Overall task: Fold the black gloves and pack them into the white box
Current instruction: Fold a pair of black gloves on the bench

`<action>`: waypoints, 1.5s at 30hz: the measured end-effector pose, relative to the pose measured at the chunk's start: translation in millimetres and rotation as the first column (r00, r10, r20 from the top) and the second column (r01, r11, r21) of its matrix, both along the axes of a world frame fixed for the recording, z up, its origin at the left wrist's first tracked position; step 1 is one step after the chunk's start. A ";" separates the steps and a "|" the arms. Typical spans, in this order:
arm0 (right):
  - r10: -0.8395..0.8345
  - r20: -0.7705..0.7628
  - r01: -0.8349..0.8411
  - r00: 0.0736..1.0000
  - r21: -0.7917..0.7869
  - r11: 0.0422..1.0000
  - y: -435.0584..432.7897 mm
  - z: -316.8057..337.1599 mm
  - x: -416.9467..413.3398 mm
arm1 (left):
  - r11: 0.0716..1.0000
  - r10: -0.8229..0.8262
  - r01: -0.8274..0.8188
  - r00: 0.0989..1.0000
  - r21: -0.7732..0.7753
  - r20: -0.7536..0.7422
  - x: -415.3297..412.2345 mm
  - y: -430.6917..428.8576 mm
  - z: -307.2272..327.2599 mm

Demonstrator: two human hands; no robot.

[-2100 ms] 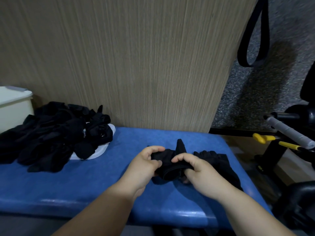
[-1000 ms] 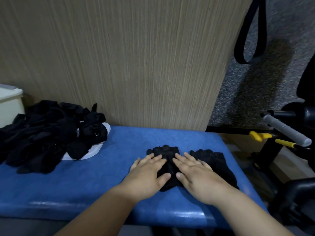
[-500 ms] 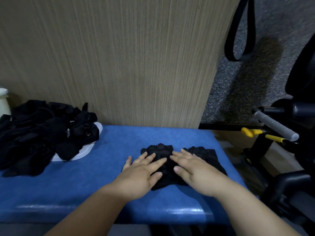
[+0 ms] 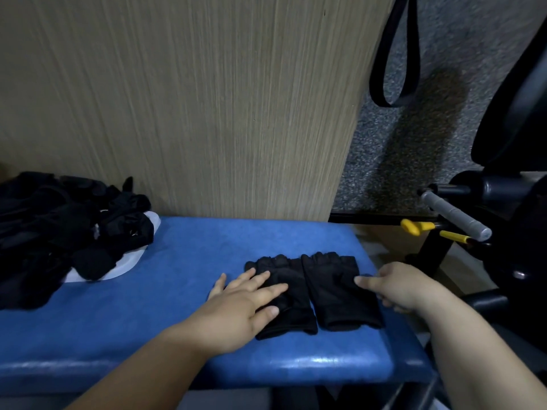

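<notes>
Glove pile [image 4: 59,232]: far left on the counter [image 4: 192,247], well apart.
Left hand [image 4: 236,309]: fingers straight, flat on the left glove [image 4: 296,306].
Pair: touching side by side, cuffs near, long axes near-to-far.
Right hand [image 4: 405,288]: fingers loosely curled, one tip touching the right glove [image 4: 337,294] at its right edge.
White box: out of view.
Way: likely unobstructed.

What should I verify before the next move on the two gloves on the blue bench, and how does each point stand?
1. Left glove and right glove lie flat on the blue bench: ok.
2. Left hand presses flat on the left glove: ok.
3. Right hand has a grip on the right glove: cannot tell; a fingertip touches its edge.
4. Pair stacked: not ok; side by side.
5. White box ready: cannot tell; out of view.
6. Glove pile apart from the pair: ok.
</notes>
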State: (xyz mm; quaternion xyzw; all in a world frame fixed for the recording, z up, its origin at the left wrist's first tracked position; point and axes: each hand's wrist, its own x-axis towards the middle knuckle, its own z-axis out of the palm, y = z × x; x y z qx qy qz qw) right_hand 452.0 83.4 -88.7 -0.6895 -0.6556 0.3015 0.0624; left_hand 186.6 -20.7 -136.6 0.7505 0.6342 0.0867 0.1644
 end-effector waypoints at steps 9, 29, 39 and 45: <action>0.064 -0.288 -0.045 0.956 0.070 0.997 -3.5 -4.6 -16.0 | 1.000 0.006 -0.006 1.000 0.005 -0.008 1.7 1.0 -2.4; 0.124 -0.482 -0.068 0.868 0.132 0.989 -13.6 -16.7 -61.3 | 0.917 0.310 -0.397 0.779 0.047 0.546 -6.6 14.3 6.0; 0.152 -0.481 -0.062 0.864 0.199 0.978 -16.1 -32.8 -75.6 | 0.848 0.460 -0.522 0.810 0.090 0.365 12.3 15.4 13.3; 0.216 -0.602 -0.045 0.769 0.285 0.957 -19.2 -32.1 -81.3 | 0.841 0.429 -0.541 0.659 -0.006 0.617 9.2 18.6 11.2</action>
